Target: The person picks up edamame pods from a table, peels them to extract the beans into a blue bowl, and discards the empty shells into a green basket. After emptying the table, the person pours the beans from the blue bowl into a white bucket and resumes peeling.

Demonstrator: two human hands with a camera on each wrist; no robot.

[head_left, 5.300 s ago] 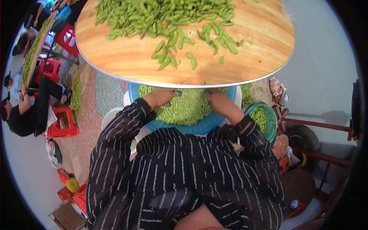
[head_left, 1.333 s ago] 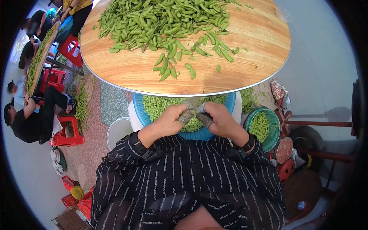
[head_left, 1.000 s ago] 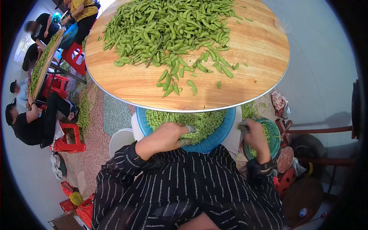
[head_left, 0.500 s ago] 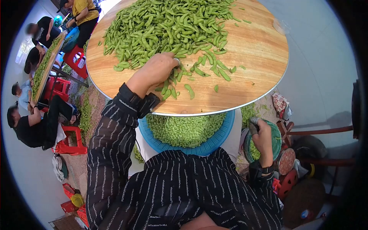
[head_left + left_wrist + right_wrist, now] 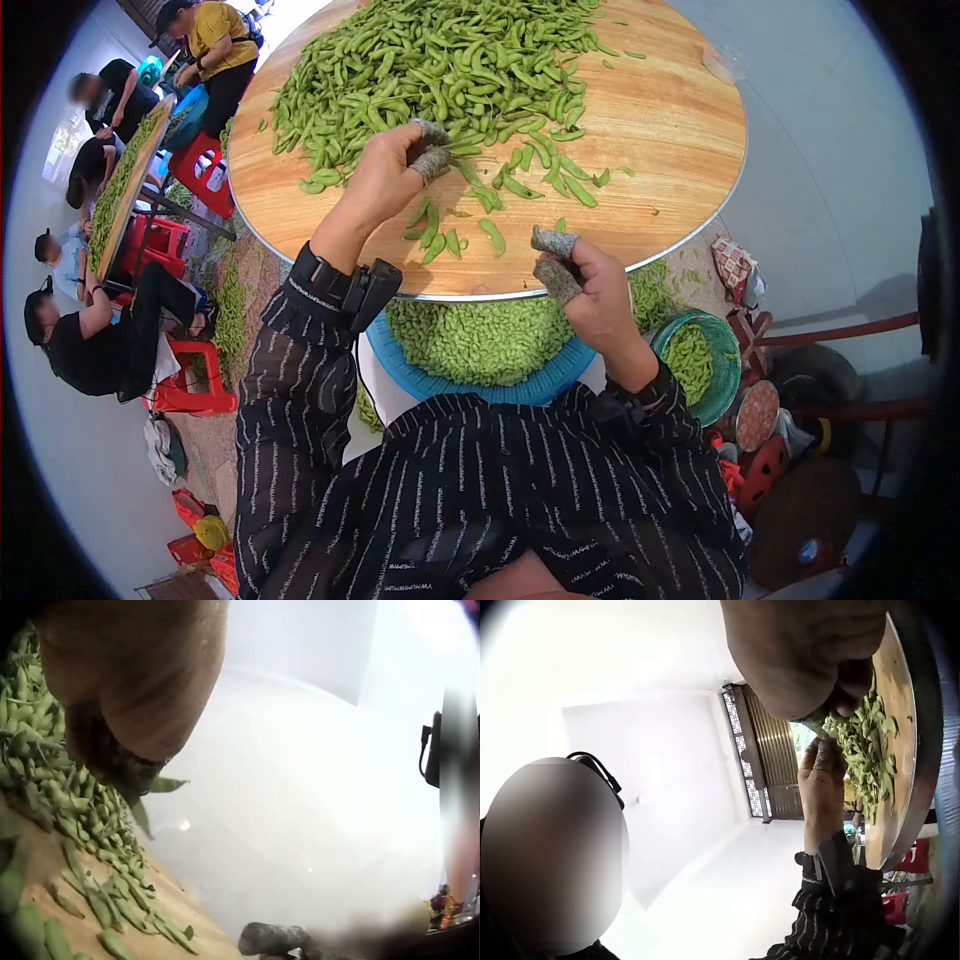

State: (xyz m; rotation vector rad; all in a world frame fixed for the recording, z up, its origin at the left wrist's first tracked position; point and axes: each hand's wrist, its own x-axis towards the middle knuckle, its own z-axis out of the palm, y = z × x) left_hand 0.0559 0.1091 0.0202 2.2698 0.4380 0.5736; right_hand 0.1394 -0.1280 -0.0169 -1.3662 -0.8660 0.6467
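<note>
Pods (image 5: 440, 60) heaped on round table (image 5: 670, 130); left hand (image 5: 385, 180) pinches one. Right hand (image 5: 590, 285) curled, empty. Blue basin (image 5: 400, 355) holds shelled beans; left-wrist view shows only pods.

One round wooden table (image 5: 680, 120), one blue basin (image 5: 470, 385), one green basket (image 5: 735, 365), two hands (image 5: 375, 185).

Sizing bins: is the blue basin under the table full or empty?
Full. In the head view the blue basin is heaped with green shelled beans up past its rim.
</note>
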